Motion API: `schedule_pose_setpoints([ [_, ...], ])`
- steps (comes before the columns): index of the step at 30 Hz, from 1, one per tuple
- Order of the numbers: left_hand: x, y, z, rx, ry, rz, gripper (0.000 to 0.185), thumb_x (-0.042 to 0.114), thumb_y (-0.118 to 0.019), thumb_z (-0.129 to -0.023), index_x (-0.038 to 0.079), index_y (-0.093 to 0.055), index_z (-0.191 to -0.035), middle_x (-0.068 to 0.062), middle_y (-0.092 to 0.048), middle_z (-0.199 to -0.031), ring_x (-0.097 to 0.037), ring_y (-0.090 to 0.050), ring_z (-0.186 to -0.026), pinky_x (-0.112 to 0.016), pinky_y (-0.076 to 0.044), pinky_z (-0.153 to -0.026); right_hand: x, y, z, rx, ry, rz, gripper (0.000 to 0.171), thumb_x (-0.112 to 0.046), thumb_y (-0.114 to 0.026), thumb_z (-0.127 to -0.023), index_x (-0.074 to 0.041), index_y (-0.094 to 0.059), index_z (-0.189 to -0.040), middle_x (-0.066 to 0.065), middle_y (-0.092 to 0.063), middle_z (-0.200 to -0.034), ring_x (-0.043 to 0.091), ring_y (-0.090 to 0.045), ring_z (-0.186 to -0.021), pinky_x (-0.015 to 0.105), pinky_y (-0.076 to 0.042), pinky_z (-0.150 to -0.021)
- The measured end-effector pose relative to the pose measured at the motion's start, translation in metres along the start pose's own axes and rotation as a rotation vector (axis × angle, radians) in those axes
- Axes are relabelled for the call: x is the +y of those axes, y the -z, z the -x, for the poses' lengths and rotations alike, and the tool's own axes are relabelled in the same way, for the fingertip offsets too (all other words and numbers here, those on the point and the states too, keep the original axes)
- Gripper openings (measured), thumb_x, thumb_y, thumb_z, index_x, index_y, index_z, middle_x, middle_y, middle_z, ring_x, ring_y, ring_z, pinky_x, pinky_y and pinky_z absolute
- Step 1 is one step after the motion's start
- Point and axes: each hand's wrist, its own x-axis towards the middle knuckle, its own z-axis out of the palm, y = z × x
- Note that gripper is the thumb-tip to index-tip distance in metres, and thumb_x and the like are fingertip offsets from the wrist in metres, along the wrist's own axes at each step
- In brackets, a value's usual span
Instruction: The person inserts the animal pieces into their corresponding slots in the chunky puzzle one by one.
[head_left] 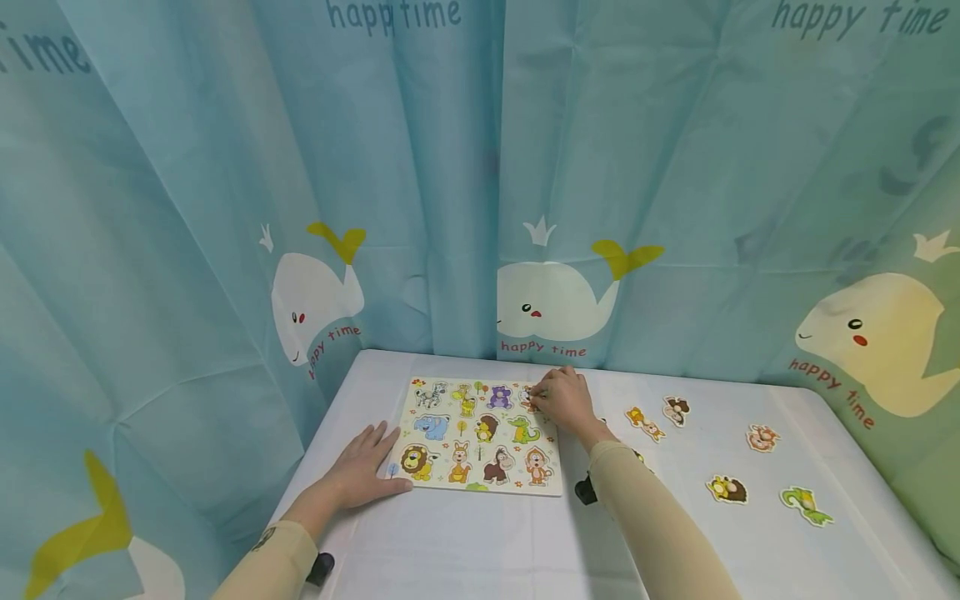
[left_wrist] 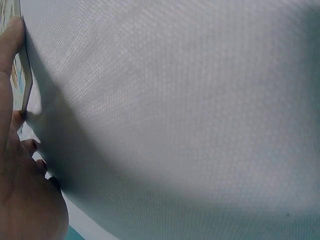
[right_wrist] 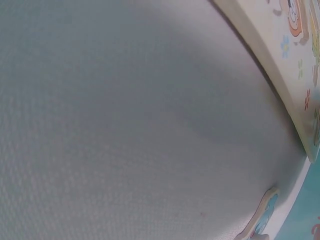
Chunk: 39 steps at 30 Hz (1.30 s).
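Note:
A flat animal puzzle board (head_left: 517, 490) lies on the white-covered table. My left hand (head_left: 360, 471) rests at its left edge with fingers spread, the thumb on the lower left corner; the left wrist view shows that thumb (left_wrist: 12, 42) at the board's edge. At the upper right corner my right hand (head_left: 566, 402) reaches down with bent fingers and pinches a small white-and-orange animal piece (head_left: 527, 396), mostly hidden by the fingertips. In the right wrist view the board's edge (right_wrist: 265, 65) shows.
Right of the board lie loose animal pieces: a yellow-orange one (head_left: 645, 423), a brown-and-white one (head_left: 677, 410), an orange one (head_left: 762, 437), a hedgehog (head_left: 727, 489) and a green crocodile (head_left: 806, 505). A blue-faced piece (right_wrist: 262, 215) lies near the board's corner. A whale-print curtain (head_left: 450, 167) hangs behind.

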Motion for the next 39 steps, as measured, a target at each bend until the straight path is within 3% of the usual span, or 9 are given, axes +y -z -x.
schedule_pose_setpoints([
  [39,-0.001,-0.0014,-0.0023,0.004,0.005,-0.006,0.107,0.065,-0.075,-0.081,0.008,-0.033,-0.161,-0.021,-0.021,-0.167,-0.046,-0.012,-0.153,-0.068,-0.017,-0.12,-0.001,-0.0014,-0.0026,-0.046,-0.074,0.008,0.009,-0.028,-0.08,-0.091,-0.022,-0.085,-0.092,-0.002,-0.07,-0.104,0.023,-0.049,-0.105,0.045,-0.042,-0.088],
])
